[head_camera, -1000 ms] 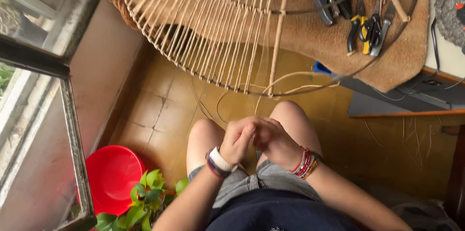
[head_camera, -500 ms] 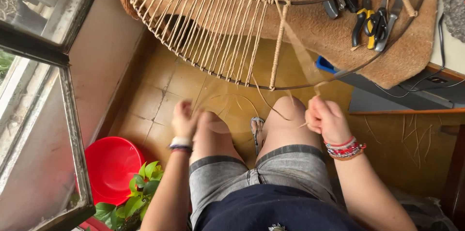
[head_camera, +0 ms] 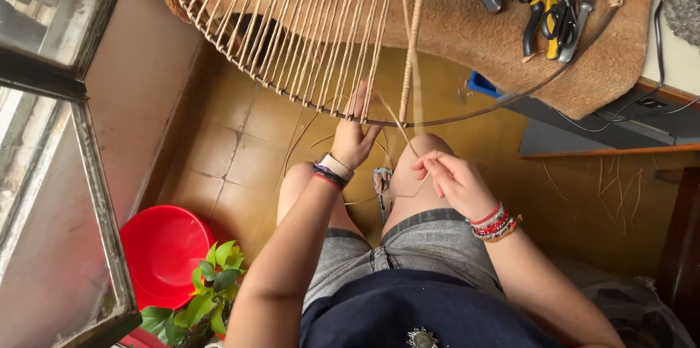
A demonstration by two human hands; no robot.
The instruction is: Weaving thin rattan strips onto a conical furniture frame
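Since half a second ago, the left hand [head_camera: 355, 140] has risen off the knee to the metal hoop [head_camera: 467, 111], its fingers [head_camera: 359, 100] stretched out, gripping nothing, against the woven strands [head_camera: 306, 34] at the rim. At 4 o'clock from it, the right hand [head_camera: 452, 180] pinches a loose fibre strand [head_camera: 397, 125] running up to the hoop at 11 o'clock. Pliers [head_camera: 554, 16] lie on the worktop mat [head_camera: 474, 27] at 1 o'clock. A red basin [head_camera: 160, 249] sits on the floor at 8 o'clock.

Left hand [head_camera: 355, 136] touches the woven cane frame [head_camera: 306, 34]; right hand [head_camera: 453, 182] pinches a cane strand [head_camera: 399, 126] over the knees
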